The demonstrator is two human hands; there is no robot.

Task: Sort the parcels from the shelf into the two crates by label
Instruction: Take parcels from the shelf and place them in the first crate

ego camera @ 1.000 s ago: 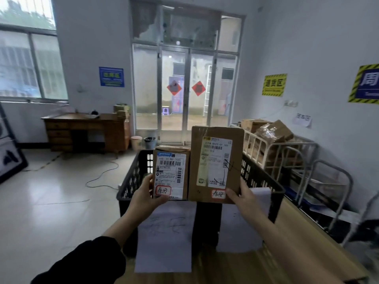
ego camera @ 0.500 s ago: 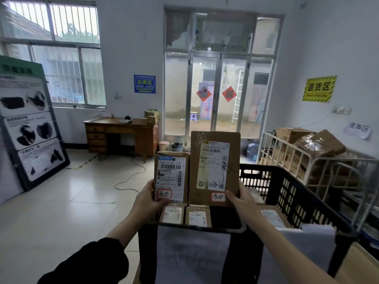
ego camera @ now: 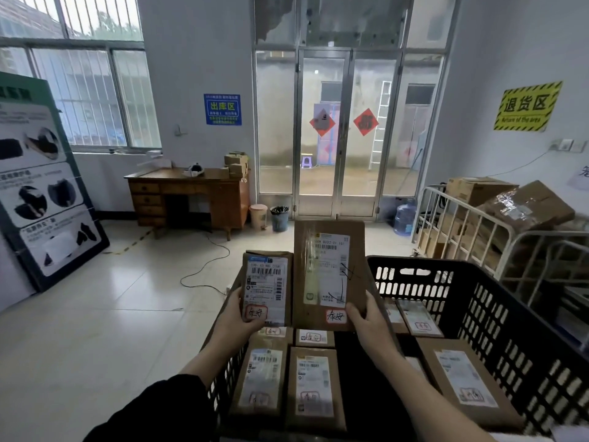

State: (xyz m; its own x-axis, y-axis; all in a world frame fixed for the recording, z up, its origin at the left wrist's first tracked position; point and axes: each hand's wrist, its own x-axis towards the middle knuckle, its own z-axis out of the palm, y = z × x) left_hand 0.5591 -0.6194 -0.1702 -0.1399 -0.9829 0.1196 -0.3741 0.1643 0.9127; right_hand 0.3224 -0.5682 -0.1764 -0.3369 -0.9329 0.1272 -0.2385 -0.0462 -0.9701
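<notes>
Above the black crate point(ego camera: 497, 314) of parcels, my left hand point(ego camera: 236, 317) is gripping the small parcel point(ego camera: 267, 287) while my right hand point(ego camera: 369, 317) is clutching the tall parcel point(ego camera: 328, 272).

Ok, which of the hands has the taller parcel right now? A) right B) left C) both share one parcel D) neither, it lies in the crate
A: the right hand grips the taller parcel at its lower edge, while the left hand holds the shorter parcel, both above the black crate.
</notes>
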